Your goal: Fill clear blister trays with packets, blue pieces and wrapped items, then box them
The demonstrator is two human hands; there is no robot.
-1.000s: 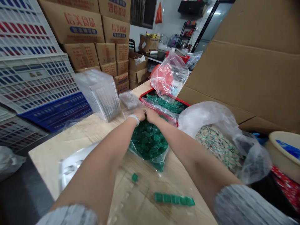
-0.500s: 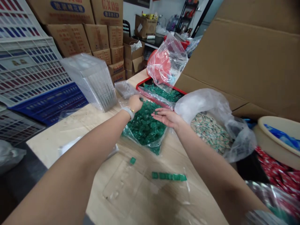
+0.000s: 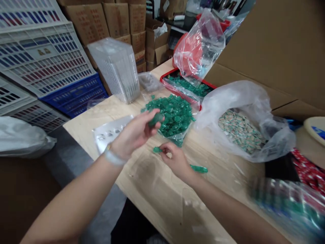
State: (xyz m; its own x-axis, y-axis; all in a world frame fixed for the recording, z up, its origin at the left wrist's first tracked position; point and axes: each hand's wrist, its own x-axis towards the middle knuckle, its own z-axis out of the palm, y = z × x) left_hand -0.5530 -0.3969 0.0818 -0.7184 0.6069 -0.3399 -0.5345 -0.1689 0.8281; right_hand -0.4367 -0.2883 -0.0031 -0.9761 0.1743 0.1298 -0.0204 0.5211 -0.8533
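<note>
Frame centre: left hand (image 3: pixel 134 134) curled round dark green lump (image 3: pixel 155 119); right hand (image 3: pixel 175 160), apart, pinching green piece (image 3: pixel 156 149), likely light and slippery, best taken by opposite edges

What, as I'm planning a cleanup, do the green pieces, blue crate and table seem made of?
Green pieces: glossy, translucent, with bright highlights; perhaps jelly or candy, though plastic can't be ruled out.
Blue crate: probably moulded plastic, fairly matt, judging by its even colour and slotted walls.
Table: likely wood or wood-look board; pale, smooth top with faint grain.
</note>
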